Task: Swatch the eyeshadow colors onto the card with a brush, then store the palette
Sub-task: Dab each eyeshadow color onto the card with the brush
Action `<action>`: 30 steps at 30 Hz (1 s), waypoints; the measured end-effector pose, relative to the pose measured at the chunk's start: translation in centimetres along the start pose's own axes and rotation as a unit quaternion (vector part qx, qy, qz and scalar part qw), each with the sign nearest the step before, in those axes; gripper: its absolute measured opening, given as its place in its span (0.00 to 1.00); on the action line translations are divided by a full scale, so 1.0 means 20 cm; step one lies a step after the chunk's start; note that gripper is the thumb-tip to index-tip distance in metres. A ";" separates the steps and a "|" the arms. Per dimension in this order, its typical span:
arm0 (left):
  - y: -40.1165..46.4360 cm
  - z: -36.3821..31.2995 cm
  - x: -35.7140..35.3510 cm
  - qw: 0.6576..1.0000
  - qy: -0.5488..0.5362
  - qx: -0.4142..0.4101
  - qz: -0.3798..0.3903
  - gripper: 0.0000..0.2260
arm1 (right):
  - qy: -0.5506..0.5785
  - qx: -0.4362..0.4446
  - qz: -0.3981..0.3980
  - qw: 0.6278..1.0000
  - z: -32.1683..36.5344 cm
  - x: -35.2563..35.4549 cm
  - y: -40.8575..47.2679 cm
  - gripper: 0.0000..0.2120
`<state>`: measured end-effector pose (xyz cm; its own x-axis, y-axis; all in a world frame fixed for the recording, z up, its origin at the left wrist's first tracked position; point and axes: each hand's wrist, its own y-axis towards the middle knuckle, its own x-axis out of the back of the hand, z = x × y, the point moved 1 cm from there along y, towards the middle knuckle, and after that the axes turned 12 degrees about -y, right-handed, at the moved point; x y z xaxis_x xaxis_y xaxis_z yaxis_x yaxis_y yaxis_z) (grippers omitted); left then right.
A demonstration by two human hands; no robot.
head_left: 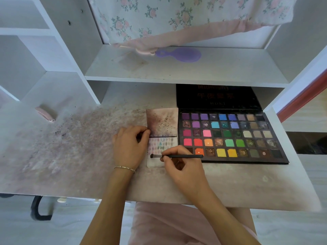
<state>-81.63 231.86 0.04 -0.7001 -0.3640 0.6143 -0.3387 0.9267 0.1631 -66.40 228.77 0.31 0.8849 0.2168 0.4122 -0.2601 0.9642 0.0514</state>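
An open eyeshadow palette (230, 137) with several rows of coloured pans lies on the desk at the right, its black lid (217, 96) folded back under the shelf. Left of it lies a stained swatch card (162, 124) with rows of small colour dabs on its lower half. My right hand (184, 167) pinches a thin black brush (177, 156) that lies level, its tip at the card's lower left. My left hand (129, 145) rests on the desk with curled fingers, thumb and fingertips holding the card's left edge.
The desk top (70, 147) is dusted with pink and purple powder. A pink oval object (45, 114) lies at the left. A purple hairbrush (178, 54) sits on the shelf above, under hanging floral fabric (177, 18). White cubby shelves (26, 50) stand at the left.
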 end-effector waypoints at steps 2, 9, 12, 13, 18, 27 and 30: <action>0.00 0.00 0.00 1.000 0.002 0.001 -0.002 0.07 | -0.010 0.005 0.000 1.000 0.00 0.00 0.01 0.10; 0.00 0.00 0.00 1.000 0.017 0.010 0.000 0.08 | -0.035 0.001 0.012 0.999 0.00 0.00 0.01 0.13; 0.00 0.01 -0.01 1.000 0.017 0.009 -0.004 0.08 | -0.040 -0.005 0.015 0.999 0.00 0.00 0.01 0.13; 0.00 0.01 -0.01 1.000 0.017 0.009 -0.005 0.08 | -0.040 -0.006 0.018 0.999 0.00 0.00 0.01 0.13; 0.00 0.01 -0.01 1.000 0.018 0.006 -0.005 0.08 | -0.046 -0.009 0.022 0.999 0.00 0.00 0.01 0.13; 0.00 0.01 -0.01 1.000 0.017 0.006 -0.007 0.08 | -0.056 -0.007 0.023 0.998 0.00 0.00 0.01 0.13; 0.00 0.01 -0.01 1.000 0.015 0.006 -0.003 0.09 | -0.062 -0.004 0.019 0.998 0.01 0.00 0.01 0.13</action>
<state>-81.65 231.96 -0.18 -0.6783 -0.3666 0.6368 -0.3509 0.9230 0.1575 -66.49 229.02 0.43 0.8201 0.2328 0.5228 -0.2887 0.9570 0.0268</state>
